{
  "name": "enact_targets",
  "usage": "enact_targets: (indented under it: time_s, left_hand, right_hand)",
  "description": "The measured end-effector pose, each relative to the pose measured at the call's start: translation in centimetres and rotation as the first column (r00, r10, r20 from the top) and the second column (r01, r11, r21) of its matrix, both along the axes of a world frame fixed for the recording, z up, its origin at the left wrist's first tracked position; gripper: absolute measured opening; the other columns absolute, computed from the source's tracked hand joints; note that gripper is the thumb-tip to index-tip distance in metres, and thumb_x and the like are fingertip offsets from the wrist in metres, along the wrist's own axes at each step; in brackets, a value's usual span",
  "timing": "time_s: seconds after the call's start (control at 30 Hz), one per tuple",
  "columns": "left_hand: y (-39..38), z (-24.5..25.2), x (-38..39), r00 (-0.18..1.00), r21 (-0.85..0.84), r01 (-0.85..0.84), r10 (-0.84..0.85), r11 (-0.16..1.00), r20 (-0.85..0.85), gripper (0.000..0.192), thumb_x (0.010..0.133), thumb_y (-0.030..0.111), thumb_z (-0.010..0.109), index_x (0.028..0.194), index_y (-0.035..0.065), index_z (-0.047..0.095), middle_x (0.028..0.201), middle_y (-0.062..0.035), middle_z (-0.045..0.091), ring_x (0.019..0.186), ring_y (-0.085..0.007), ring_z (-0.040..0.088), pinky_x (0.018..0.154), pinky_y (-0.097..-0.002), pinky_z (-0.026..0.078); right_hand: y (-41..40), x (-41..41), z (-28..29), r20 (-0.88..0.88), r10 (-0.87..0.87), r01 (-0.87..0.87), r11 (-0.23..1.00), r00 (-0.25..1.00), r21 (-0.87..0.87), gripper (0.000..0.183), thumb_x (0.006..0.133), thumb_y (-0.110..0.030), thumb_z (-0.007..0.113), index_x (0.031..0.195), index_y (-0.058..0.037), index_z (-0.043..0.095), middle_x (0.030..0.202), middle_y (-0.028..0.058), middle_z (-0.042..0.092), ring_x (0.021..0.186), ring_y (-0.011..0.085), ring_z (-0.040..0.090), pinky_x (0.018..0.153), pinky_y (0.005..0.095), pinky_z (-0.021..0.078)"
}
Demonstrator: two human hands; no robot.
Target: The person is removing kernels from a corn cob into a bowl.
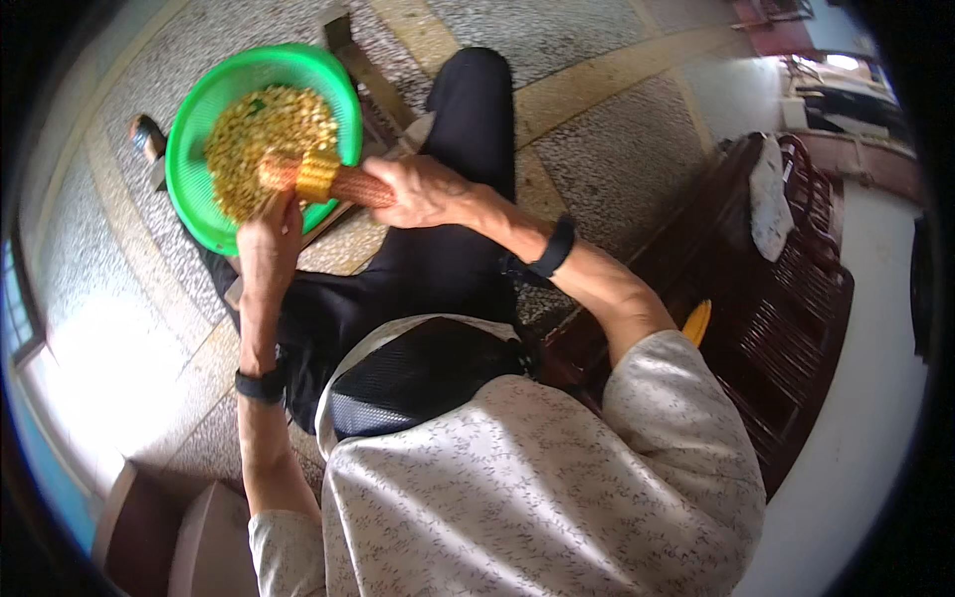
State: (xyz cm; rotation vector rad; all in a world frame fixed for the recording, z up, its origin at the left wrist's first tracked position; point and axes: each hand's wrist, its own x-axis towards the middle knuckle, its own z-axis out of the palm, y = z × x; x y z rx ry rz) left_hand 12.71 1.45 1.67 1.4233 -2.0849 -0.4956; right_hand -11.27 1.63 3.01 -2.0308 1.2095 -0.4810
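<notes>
A partly shelled corn cob (363,186) is held above a green plastic mesh basket (179,160). A band of yellow kernels (318,176) circles its middle, with bare reddish cob on both sides. My right hand (421,190) is closed around the bare right end. My left hand (270,231) grips the cob from below near its left part, its fingers close to the kernel band and partly hidden. Loose corn kernels (261,123) lie in the basket below, with a small green leaf bit (256,107) among them.
A wooden frame (373,86) stands beside the basket, between my black-trousered legs. At right is a dark wooden bench (716,224) with a yellow corn cob (697,322) and a pale cloth-like item (768,205). A box-like piece (209,545) stands at lower left.
</notes>
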Motion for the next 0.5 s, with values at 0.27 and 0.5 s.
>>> enact_targets:
  time_s: [0.27,0.5]
  left_hand:
    - [-0.8,-1.3,0.8,0.990,-0.030,0.116,-0.114,0.993,0.078,0.008,0.083,0.010,0.060,0.085,0.0054,0.054,0.073,-0.0147,0.060,0.065,-0.0340,0.061,0.056,-0.0443,0.048]
    - [-1.0,-0.9,0.9,0.992,0.189,0.056,-0.033,0.980,-0.122,0.007,0.082,0.010,0.057,0.081,0.0029,0.059,0.065,-0.0195,0.059,0.065,-0.0374,0.062,0.058,-0.0441,0.047]
  right_hand:
    - [-0.5,-0.1,-0.5,-0.091,0.048,-0.040,0.995,0.995,0.092,0.033,0.074,-0.021,0.068,0.094,-0.0032,0.048,0.072,0.0181,0.060,0.070,0.0369,0.063,0.062,0.0436,0.0491]
    - [-0.4,0.0,-0.6,-0.066,0.054,-0.049,0.996,0.996,0.071,0.036,0.075,-0.021,0.070,0.098,-0.0030,0.048,0.073,0.0198,0.061,0.070,0.0393,0.063,0.061,0.0447,0.0490]
